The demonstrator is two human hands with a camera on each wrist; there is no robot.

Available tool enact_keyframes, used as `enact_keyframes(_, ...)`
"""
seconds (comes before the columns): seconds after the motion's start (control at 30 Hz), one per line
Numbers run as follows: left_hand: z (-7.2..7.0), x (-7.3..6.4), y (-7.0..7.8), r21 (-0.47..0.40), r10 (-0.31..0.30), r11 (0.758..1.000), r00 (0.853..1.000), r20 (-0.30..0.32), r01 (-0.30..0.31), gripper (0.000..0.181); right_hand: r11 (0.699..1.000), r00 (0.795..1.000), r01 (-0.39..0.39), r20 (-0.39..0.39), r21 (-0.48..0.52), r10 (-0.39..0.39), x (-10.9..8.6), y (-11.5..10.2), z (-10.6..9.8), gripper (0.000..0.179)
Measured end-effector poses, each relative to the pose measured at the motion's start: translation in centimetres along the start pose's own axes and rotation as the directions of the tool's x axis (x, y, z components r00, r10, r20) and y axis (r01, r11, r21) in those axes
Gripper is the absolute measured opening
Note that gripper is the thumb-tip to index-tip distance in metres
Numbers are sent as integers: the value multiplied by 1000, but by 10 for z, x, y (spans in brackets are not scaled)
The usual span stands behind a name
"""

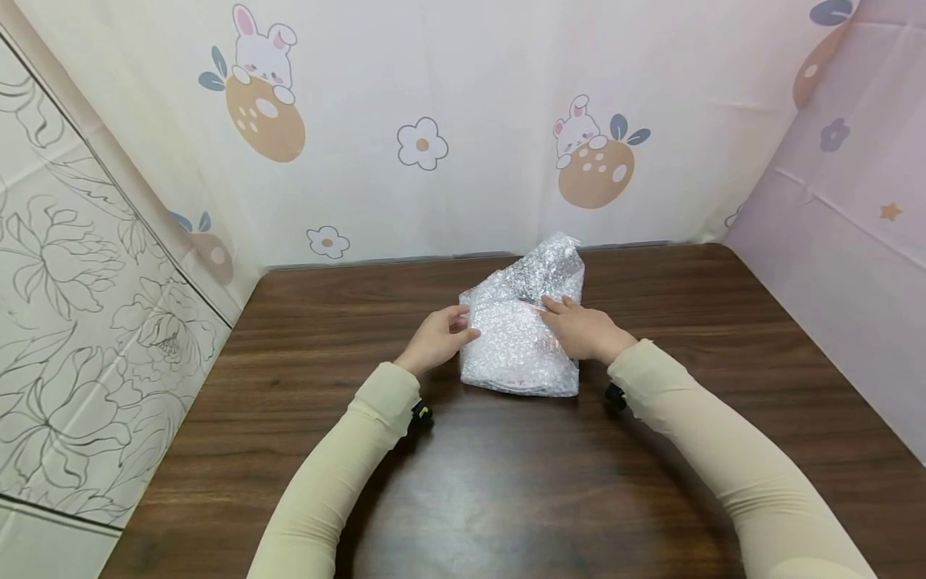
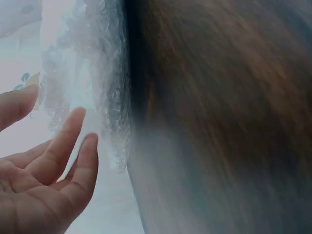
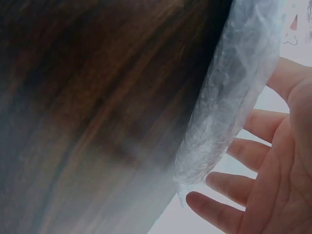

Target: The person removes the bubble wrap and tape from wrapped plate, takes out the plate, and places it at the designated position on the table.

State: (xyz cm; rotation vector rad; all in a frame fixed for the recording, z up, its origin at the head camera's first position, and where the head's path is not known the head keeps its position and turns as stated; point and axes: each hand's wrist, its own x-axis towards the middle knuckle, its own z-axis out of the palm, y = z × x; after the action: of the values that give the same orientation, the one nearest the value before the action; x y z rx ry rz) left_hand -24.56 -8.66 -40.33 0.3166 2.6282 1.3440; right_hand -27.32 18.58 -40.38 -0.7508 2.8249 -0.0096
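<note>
A bubble-wrapped package (image 1: 517,342) lies on the brown wooden table (image 1: 325,338). Its wrap has a loose flap (image 1: 553,269) at the far end, pointing up and to the right. At the package's left edge is my left hand (image 1: 440,336), thumb and fingers spread apart and lightly bent. In the left wrist view the fingers (image 2: 80,161) are beside the bubble wrap (image 2: 105,83); contact is hard to tell. My right hand (image 1: 582,328) rests on the package's right side. The right wrist view shows its fingers (image 3: 251,153) extended along the wrap's edge (image 3: 214,122). What the wrap encloses is hidden.
A white curtain (image 1: 477,209) with rabbit and flower prints hangs behind the table's back edge. Flower-patterned panels (image 1: 94,346) stand on the left, and a pale printed sheet (image 1: 854,265) on the right. Dark wrist devices (image 1: 422,414) sit under the sleeves.
</note>
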Motion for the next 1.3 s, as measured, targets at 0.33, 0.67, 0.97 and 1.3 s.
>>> enact_keyframes(0.33, -4, -3, 8, -107, 66, 992, 997, -47, -71, 53, 999, 1000, -16, 13, -32, 16, -1, -3, 0, 46)
enact_keyframes(0.67, -17, -9, 11, -168, 172, 969, 982, -77, -182, 35, 999, 998, -32, -55, -28, 31, -3, -4, 1, 62)
enact_keyframes(0.97, -29, -18, 7, -187, 250, 948, 966, -60, -257, 30, 999, 996, -44, -79, -32, 41, -2, -2, 3, 66)
enact_keyframes(1.3, -40, -30, 3, -206, 266, 946, 963, 53, -250, 23, 999, 997, -46, -60, -18, 45, -3, -4, 1, 71)
